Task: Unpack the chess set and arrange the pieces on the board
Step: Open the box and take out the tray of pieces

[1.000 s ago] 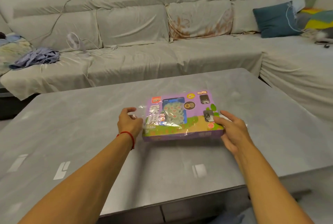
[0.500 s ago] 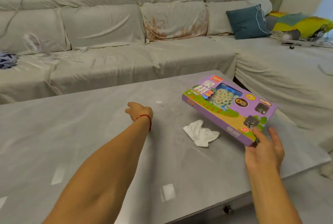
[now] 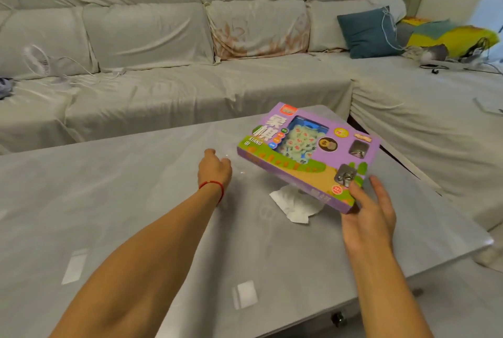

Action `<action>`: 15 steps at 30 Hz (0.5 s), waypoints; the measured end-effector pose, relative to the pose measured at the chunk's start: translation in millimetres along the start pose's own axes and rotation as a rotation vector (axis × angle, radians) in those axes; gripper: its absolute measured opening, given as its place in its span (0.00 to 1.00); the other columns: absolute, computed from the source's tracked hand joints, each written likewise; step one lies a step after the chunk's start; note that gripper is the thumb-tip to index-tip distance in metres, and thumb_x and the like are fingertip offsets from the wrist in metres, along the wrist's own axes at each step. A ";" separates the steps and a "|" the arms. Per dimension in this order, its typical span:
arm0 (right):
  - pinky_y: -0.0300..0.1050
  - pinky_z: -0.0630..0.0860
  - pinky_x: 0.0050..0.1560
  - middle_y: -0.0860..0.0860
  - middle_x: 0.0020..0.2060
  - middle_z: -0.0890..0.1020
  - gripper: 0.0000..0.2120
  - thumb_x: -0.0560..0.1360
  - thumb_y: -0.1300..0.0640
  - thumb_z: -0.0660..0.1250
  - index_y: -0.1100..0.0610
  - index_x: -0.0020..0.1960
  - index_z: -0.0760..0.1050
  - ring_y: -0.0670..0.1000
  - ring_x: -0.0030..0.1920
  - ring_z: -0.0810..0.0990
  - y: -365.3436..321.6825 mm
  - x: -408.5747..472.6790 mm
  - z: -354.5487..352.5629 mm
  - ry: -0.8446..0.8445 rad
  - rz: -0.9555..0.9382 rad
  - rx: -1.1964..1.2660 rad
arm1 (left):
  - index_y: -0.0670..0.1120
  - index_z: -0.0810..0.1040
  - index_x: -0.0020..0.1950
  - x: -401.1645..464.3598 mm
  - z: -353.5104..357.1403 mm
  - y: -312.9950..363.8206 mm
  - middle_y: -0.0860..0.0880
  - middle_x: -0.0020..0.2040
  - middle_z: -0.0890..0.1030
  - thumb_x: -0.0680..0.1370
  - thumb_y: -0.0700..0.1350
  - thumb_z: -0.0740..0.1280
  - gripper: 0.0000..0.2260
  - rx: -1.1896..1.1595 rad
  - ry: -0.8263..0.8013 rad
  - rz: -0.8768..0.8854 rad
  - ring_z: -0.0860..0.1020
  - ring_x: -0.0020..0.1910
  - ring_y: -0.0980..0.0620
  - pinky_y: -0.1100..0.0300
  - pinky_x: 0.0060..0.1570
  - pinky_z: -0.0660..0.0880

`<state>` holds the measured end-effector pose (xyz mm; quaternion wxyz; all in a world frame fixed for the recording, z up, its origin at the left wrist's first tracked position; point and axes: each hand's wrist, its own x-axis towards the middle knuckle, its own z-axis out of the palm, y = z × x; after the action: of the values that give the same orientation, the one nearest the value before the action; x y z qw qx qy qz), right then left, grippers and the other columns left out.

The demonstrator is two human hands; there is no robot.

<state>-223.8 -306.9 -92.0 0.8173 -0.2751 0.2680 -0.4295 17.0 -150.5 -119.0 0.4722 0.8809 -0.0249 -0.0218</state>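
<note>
Over on the grey worktop (image 3: 136,201), the purple chess set box (image 3: 307,158) is lifted clear of the surface and tilted, its near right corner held by the right hand (image 3: 366,218). The thumb lies on the printed top face near the corner while the other fingers (image 3: 381,193) reach up along the box's right side, so that hand is grasping the box, though how the fingers sit underneath is hidden. You can see the round greenish pieces through the clear window in the lid, so the set is all packed inside. Just below the box and to the left of the right fingers, a crumpled bit of white paper (image 3: 295,204) lies flat on the worktop. The left hand (image 3: 215,169) is stretched out further away, to the left of the box's near left corner, knuckles up, fingers curled loosely downward against the worktop. There's a faint shiny film by those fingertips, but honestly I can't tell whether the hand is pinching it or just resting there. A red string bracelet (image 3: 212,185) sits on that wrist. Past both hands there's a long sofa (image 3: 163,87) under a pale cover, with a teal cushion (image 3: 366,32) at the right end and a small white fan (image 3: 38,61) on the left seat.
</note>
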 end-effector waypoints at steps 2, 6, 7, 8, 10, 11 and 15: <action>0.50 0.83 0.47 0.58 0.52 0.85 0.28 0.74 0.73 0.67 0.56 0.71 0.68 0.54 0.48 0.85 12.6 -7.8 13.0 -0.087 0.065 -0.035 | 0.43 0.75 0.62 -9.4 -29.4 -10.7 0.41 0.58 0.80 0.81 0.46 0.57 0.14 -0.172 0.061 -0.130 0.78 0.51 0.43 0.51 0.54 0.76; 0.50 0.82 0.47 0.59 0.56 0.84 0.23 0.75 0.71 0.65 0.62 0.69 0.71 0.55 0.47 0.85 42.3 -30.7 39.9 -0.329 0.270 -0.156 | 0.44 0.80 0.53 -48.0 -114.4 -41.9 0.41 0.47 0.84 0.82 0.54 0.54 0.19 -0.768 -0.241 -0.302 0.83 0.45 0.42 0.45 0.50 0.80; 0.50 0.82 0.48 0.60 0.58 0.83 0.21 0.75 0.71 0.65 0.63 0.68 0.73 0.56 0.47 0.85 49.7 -37.6 46.1 -0.398 0.316 -0.182 | 0.45 0.80 0.56 -59.1 -137.6 -52.1 0.41 0.49 0.84 0.82 0.56 0.55 0.19 -0.816 -0.320 -0.292 0.83 0.48 0.42 0.45 0.50 0.80; 0.50 0.82 0.49 0.61 0.58 0.82 0.21 0.75 0.70 0.64 0.64 0.67 0.74 0.56 0.48 0.85 57.6 -44.9 52.2 -0.460 0.357 -0.204 | 0.46 0.79 0.59 -70.1 -160.6 -62.2 0.41 0.52 0.84 0.82 0.57 0.56 0.20 -0.838 -0.359 -0.279 0.83 0.50 0.42 0.45 0.50 0.79; 0.53 0.82 0.51 0.61 0.57 0.83 0.20 0.74 0.70 0.64 0.64 0.65 0.75 0.57 0.48 0.85 73.2 -61.6 65.4 -0.576 0.426 -0.294 | 0.45 0.78 0.62 -87.1 -201.2 -83.4 0.42 0.55 0.84 0.81 0.58 0.57 0.21 -0.863 -0.326 -0.284 0.83 0.52 0.42 0.44 0.53 0.79; 0.55 0.81 0.50 0.61 0.56 0.83 0.20 0.74 0.70 0.64 0.63 0.65 0.76 0.57 0.47 0.85 81.7 -71.1 71.7 -0.618 0.451 -0.362 | 0.46 0.78 0.62 -95.6 -218.2 -92.7 0.42 0.54 0.84 0.81 0.58 0.58 0.20 -0.868 -0.283 -0.300 0.83 0.51 0.42 0.44 0.54 0.79; 0.56 0.81 0.51 0.62 0.52 0.85 0.15 0.76 0.66 0.66 0.63 0.62 0.78 0.58 0.47 0.84 117.0 -107.7 86.3 -0.679 0.561 -0.586 | 0.43 0.80 0.57 -118.6 -263.6 -137.8 0.43 0.47 0.86 0.82 0.51 0.62 0.14 -0.722 -0.067 -0.318 0.85 0.39 0.48 0.55 0.36 0.81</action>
<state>-153.2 -140.3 -89.0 0.8304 -0.5335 0.1606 0.0118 -81.7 152.4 -86.2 0.7412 0.6499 0.1055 -0.1307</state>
